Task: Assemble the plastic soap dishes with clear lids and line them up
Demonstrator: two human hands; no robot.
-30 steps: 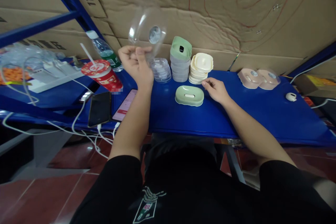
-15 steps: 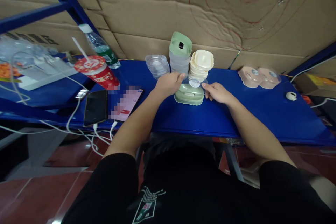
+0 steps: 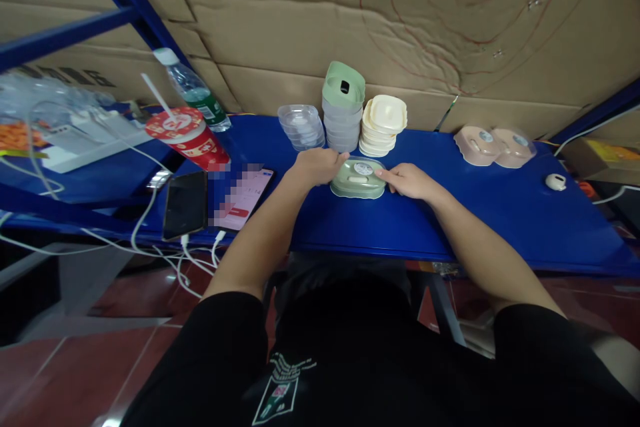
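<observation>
On the blue table sits a pale green plastic box [image 3: 357, 189], under a clear plastic lid [image 3: 373, 161] that carries a round white sticker. My left hand [image 3: 320, 165] is closed on the lid's left edge, thumb on top. At the opposite edge my right hand [image 3: 409, 180] pinches the lid between thumb and fingers. Whether the lid is fully seated cannot be seen. Just behind stand a stack of clear lids [image 3: 301, 125], a stack of translucent trays [image 3: 342, 128] topped by a green piece [image 3: 344, 85], and a stack of cream trays [image 3: 385, 117].
Two lidded pink boxes [image 3: 480, 145] and a small white earbud case [image 3: 555, 181] lie right. Left are a red paper cup [image 3: 195, 140] with a straw, a bottle [image 3: 200, 97], two phones [image 3: 185, 205] with cables and a power strip [image 3: 90, 147]. Cardboard [image 3: 300, 27] backs the table.
Both hands have lowered toward me, bringing the clear lid down over the green box. Its sticker now shows over the box's top instead of behind it.
</observation>
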